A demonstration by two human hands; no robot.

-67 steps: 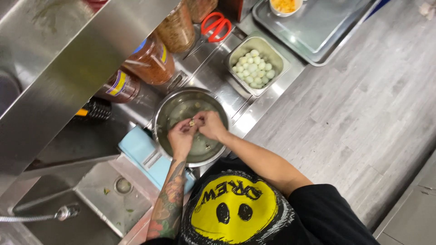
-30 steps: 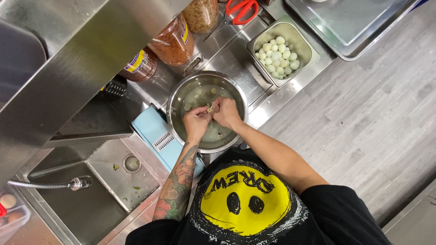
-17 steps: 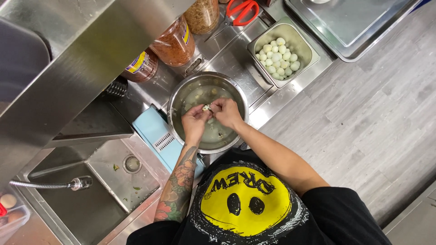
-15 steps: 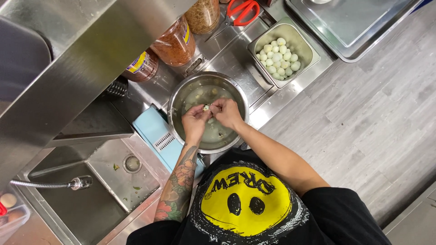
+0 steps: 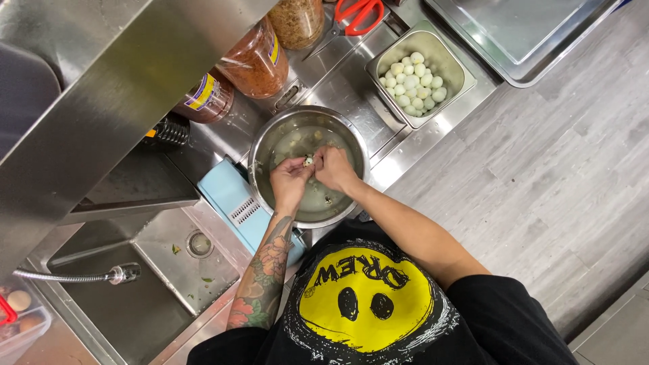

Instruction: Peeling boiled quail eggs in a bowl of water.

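Note:
Over a round steel bowl (image 5: 265,143) with water and bits of shell, both my hands pinch one small egg (image 5: 308,161). My left hand (image 5: 289,182) grips it from the left, fingertips closed on it. My right hand (image 5: 334,167) holds it from the right, thumb and fingers on the shell. The egg is partly hidden between the fingers. A rectangular steel pan (image 5: 460,71) with several pale peeled small eggs (image 5: 414,80) stands to the upper right of the bowl.
Left of the bowl lies a light blue box (image 5: 233,203), and beyond it a steel sink (image 5: 135,297) with a spray hose (image 5: 74,276). Jars of spices (image 5: 253,61) and red-handled scissors (image 5: 351,15) stand at the back. A steel tray (image 5: 534,34) sits far right.
My head has shifted since the oldest frame, so the bowl sits more central. Both hands stay over the bowl on the egg, with only small finger movements.

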